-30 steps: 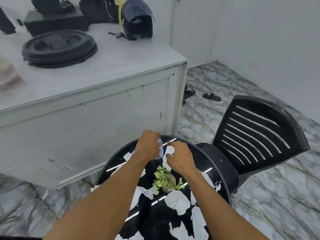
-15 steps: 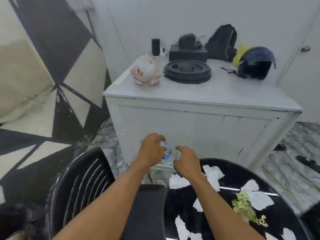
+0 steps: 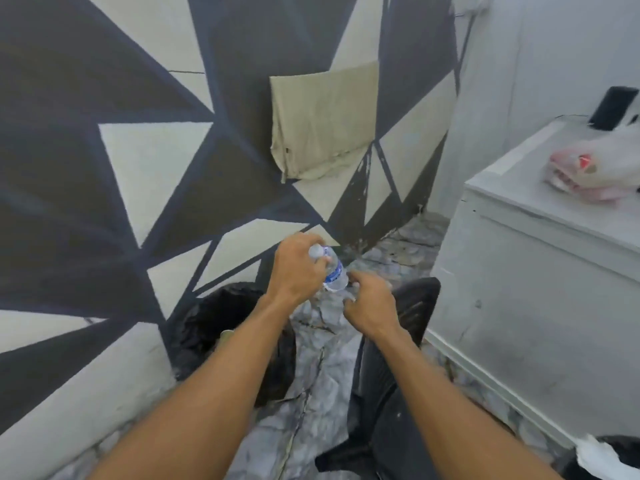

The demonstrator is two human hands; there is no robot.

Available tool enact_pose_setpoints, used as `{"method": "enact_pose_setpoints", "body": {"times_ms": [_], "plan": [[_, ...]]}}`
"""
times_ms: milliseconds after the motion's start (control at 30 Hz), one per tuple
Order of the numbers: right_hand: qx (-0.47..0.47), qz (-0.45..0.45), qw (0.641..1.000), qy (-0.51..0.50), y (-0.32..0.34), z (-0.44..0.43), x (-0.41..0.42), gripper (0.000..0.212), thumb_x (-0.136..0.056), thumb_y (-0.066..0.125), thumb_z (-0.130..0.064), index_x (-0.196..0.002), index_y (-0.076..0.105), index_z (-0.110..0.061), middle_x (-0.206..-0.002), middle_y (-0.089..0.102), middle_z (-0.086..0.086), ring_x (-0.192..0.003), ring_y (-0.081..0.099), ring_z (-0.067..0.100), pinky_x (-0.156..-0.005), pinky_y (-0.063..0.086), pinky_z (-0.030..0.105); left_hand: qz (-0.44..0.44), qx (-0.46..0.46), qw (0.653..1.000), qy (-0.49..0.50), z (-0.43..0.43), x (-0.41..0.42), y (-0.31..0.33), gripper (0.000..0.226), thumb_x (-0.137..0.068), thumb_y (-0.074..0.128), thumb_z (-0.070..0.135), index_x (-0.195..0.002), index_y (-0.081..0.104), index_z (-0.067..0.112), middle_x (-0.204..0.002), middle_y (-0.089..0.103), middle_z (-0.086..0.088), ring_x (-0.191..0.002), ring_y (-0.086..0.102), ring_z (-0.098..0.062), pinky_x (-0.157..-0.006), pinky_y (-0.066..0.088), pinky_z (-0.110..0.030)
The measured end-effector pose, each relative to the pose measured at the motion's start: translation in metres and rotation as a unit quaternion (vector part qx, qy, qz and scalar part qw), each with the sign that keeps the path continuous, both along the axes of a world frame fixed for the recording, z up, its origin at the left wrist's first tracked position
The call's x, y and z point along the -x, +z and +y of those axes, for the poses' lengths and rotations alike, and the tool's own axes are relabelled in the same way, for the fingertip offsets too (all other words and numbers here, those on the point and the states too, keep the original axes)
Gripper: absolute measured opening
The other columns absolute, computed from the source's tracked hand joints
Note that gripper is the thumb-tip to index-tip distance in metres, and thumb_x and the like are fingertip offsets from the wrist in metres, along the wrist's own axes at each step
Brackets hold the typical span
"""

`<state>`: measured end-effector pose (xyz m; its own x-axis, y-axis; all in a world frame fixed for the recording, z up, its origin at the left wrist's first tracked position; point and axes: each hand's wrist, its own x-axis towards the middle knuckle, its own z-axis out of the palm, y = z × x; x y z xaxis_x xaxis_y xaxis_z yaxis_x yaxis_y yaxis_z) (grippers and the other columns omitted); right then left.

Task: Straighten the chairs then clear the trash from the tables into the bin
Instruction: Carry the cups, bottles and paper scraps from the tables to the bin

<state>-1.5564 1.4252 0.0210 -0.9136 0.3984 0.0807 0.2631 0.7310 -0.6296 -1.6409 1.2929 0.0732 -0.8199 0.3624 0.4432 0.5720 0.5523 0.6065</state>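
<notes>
My left hand (image 3: 297,270) grips the bottle (image 3: 335,273); my right hand (image 3: 371,308) curls (round what, I cannot tell) above bare floor (image 3: 313,362) between bin (image 3: 207,317) and chair (image 3: 414,308).

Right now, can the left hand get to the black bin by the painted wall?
Probably yes. The left hand, holding the bottle, hangs just beyond the black bin, which sits below the forearm. Nothing seems to lie between them, and the chair stands off to the right.
</notes>
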Motion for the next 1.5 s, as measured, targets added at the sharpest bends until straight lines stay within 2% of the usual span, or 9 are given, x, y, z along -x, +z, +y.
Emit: {"method": "enact_pose_setpoints", "body": {"times_ms": [133, 367, 667, 833, 967, 1167, 1267, 1367, 1500], "plan": [[-0.010, -0.039, 0.995, 0.096, -0.019, -0.058, 0.062, 0.049, -0.073, 0.064, -0.016, -0.122, 0.062, -0.018, -0.119, 0.062, 0.006, -0.112, 0.056, 0.027, -0.092, 0.050, 0.040, -0.026, 0.045, 0.996, 0.078, -0.074, 0.035, -0.021, 0.010, -0.073, 0.069, 0.005, -0.082, 0.070, 0.003, -0.083, 0.069, -0.012, -0.080, 0.062, -0.028, -0.076, 0.053, -0.042], [0.005, -0.102, 0.978, 0.180, -0.074, -0.101, 0.169, 0.054, -0.075, 0.065, -0.019, -0.129, 0.061, -0.022, -0.125, 0.063, 0.003, -0.118, 0.058, 0.025, -0.093, 0.052, 0.036, -0.131, 0.116, 0.969, 0.175, -0.135, 0.118, -0.077, 0.019, -0.073, 0.069, 0.010, -0.092, 0.073, 0.010, -0.095, 0.070, -0.007, -0.091, 0.063, -0.024, -0.087, 0.053, -0.038], [0.033, -0.172, 0.968, 0.181, -0.112, -0.080, 0.280, 0.057, -0.072, 0.069, -0.019, -0.128, 0.062, -0.022, -0.128, 0.064, 0.002, -0.118, 0.059, 0.022, -0.098, 0.049, 0.033, -0.184, 0.190, 0.936, 0.233, -0.139, 0.217, -0.143, 0.002, -0.078, 0.065, 0.012, -0.078, 0.065, 0.013, -0.082, 0.066, -0.004, -0.078, 0.060, -0.021, -0.072, 0.053, -0.036], [0.034, -0.208, 0.959, 0.192, -0.134, -0.084, 0.310, 0.053, -0.077, 0.072, -0.024, -0.129, 0.061, -0.022, -0.122, 0.067, 0.003, -0.111, 0.063, 0.022, -0.096, 0.048, 0.032, -0.304, 0.221, 0.903, 0.209, -0.142, 0.230, -0.186, 0.026, -0.074, 0.064, 0.019, -0.099, 0.071, 0.018, -0.099, 0.069, -0.005, -0.093, 0.064, -0.027, -0.076, 0.051, -0.033], [0.032, -0.216, 0.956, 0.197, -0.143, -0.091, 0.322, 0.054, -0.074, 0.072, -0.023, -0.127, 0.063, -0.022, -0.123, 0.067, 0.004, -0.109, 0.063, 0.023, -0.095, 0.052, 0.034, -0.358, 0.231, 0.883, 0.197, -0.147, 0.225, -0.203, 0.035, -0.065, 0.050, 0.030, -0.096, 0.065, 0.024, -0.094, 0.070, -0.003, -0.089, 0.065, -0.031, -0.071, 0.054, -0.036], [0.043, -0.208, 0.959, 0.188, -0.134, -0.102, 0.330, 0.054, -0.076, 0.073, -0.018, -0.129, 0.061, -0.021, -0.117, 0.068, 0.006, -0.101, 0.066, 0.022, -0.090, 0.056, 0.038, -0.317, 0.228, 0.896, 0.213, -0.155, 0.241, -0.185, 0.011, -0.079, 0.065, 0.021, -0.090, 0.067, 0.018, -0.086, 0.068, -0.002, -0.082, 0.063, -0.028, -0.066, 0.051, -0.035], [0.042, -0.200, 0.963, 0.175, -0.125, -0.103, 0.321, 0.054, -0.076, 0.072, -0.020, -0.128, 0.061, -0.023, -0.118, 0.068, 0.002, -0.105, 0.065, 0.021, -0.091, 0.055, 0.038, -0.304, 0.203, 0.910, 0.194, -0.151, 0.244, -0.174, 0.018, -0.082, 0.062, 0.018, -0.098, 0.070, 0.019, -0.095, 0.071, -0.002, -0.088, 0.064, -0.025, -0.071, 0.050, -0.032], [0.030, -0.195, 0.967, 0.160, -0.111, -0.098, 0.305, 0.049, -0.075, 0.068, -0.018, -0.124, 0.064, -0.023, -0.115, 0.070, 0.003, -0.107, 0.065, 0.024, -0.090, 0.055, 0.038, -0.287, 0.181, 0.930, 0.139, -0.138, 0.244, -0.162, 0.032, -0.084, 0.067, 0.020, -0.116, 0.070, 0.020, -0.117, 0.070, 0.000, -0.107, 0.064, -0.021, -0.091, 0.053, -0.035], [0.019, -0.169, 0.979, 0.113, -0.079, -0.085, 0.266, 0.039, -0.078, 0.066, -0.017, -0.118, 0.067, -0.019, -0.119, 0.068, 0.005, -0.109, 0.064, 0.026, -0.088, 0.054, 0.035, -0.230, 0.183, 0.955, 0.046, -0.110, 0.234, -0.137, 0.028, -0.084, 0.069, 0.023, -0.113, 0.070, 0.021, -0.112, 0.071, 0.000, -0.105, 0.064, -0.021, -0.090, 0.054, -0.036]]}}
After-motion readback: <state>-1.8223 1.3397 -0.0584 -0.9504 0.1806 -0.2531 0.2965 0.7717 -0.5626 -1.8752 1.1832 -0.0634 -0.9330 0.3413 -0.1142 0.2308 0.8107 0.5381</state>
